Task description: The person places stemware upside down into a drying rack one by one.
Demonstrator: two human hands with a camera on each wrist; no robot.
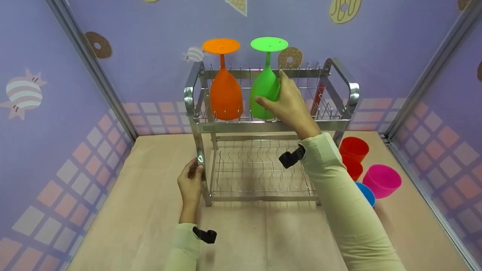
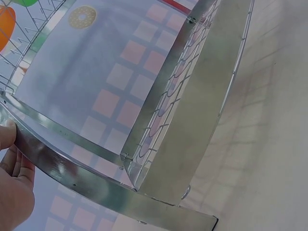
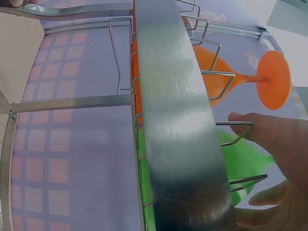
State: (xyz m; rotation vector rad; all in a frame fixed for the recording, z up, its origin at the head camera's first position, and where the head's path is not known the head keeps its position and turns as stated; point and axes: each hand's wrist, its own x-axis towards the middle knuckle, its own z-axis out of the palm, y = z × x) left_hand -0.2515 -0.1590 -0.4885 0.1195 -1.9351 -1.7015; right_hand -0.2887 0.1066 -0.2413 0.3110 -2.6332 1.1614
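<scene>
A green plastic goblet (image 1: 263,88) stands upside down in the top tier of a metal dish rack (image 1: 273,127). My right hand (image 1: 292,103) grips its bowl from the right side, thumb in front; in the right wrist view that thumb (image 3: 245,122) lies beside the rack's wire prongs. To the left, an orange goblet (image 1: 226,94) stands upside down in the same tier, its foot upward. Lower down, my left hand (image 1: 191,184) holds the rack's left front leg (image 1: 200,162) between thumb and fingers. The left wrist view shows the leg (image 2: 72,178) curving past that hand.
Right of the rack, partly behind my right sleeve (image 1: 346,195), stand red cups (image 1: 354,148), a pink cup (image 1: 382,181) and a blue cup (image 1: 366,194). The rack's lower wire tier (image 1: 260,169) sits below. Patterned purple panels (image 1: 158,75) enclose the table (image 1: 150,210).
</scene>
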